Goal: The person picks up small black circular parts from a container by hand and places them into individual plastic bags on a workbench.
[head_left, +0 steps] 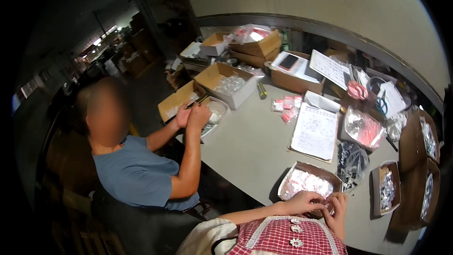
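Note:
My left hand (305,203) and my right hand (337,208) meet at the near edge of the table. Both have their fingers closed in a pinch, with the fingertips close together; whatever is between them is too small to make out. Just beyond them sits an open cardboard box (287,179) filled with small shiny plastic packets (309,182), some with red marks. A clear plastic bag (353,160) of small dark parts lies to the right of that box.
At the left, a co-worker (141,170) handles something over a white box (222,122). A written notepad (315,131), red-and-white packets (287,106) and a cutter knife (262,90) lie mid-table. Narrow boxes of silvery parts (387,189) stand right; a phone (288,62) and scissors (382,105) lie farther back.

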Action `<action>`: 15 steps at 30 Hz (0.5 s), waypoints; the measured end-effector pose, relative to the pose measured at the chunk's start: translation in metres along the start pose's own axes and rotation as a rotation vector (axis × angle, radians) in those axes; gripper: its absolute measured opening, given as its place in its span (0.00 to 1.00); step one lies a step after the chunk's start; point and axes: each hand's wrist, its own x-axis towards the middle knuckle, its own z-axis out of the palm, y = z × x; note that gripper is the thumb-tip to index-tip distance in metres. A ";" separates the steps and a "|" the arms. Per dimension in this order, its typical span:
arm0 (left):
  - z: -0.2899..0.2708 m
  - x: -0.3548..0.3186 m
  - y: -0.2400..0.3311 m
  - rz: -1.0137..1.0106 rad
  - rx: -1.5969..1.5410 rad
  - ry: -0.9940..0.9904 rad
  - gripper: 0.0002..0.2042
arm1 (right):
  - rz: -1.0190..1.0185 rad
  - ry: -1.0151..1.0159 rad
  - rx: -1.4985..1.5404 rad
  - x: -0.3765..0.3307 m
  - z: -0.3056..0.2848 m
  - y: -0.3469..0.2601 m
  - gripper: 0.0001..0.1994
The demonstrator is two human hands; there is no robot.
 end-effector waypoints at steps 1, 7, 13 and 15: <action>-0.001 0.000 0.001 -0.013 -0.034 -0.008 0.15 | 0.008 0.005 0.013 0.000 0.000 0.000 0.09; 0.001 0.007 -0.012 -0.057 -0.294 -0.146 0.13 | 0.065 0.125 0.129 -0.007 0.004 0.002 0.09; -0.014 0.008 -0.016 -0.415 -0.821 -0.146 0.14 | 0.201 0.254 0.161 -0.012 0.015 0.020 0.07; -0.014 0.011 -0.021 -0.436 -0.786 -0.092 0.14 | 0.158 0.306 0.076 -0.017 0.014 0.019 0.07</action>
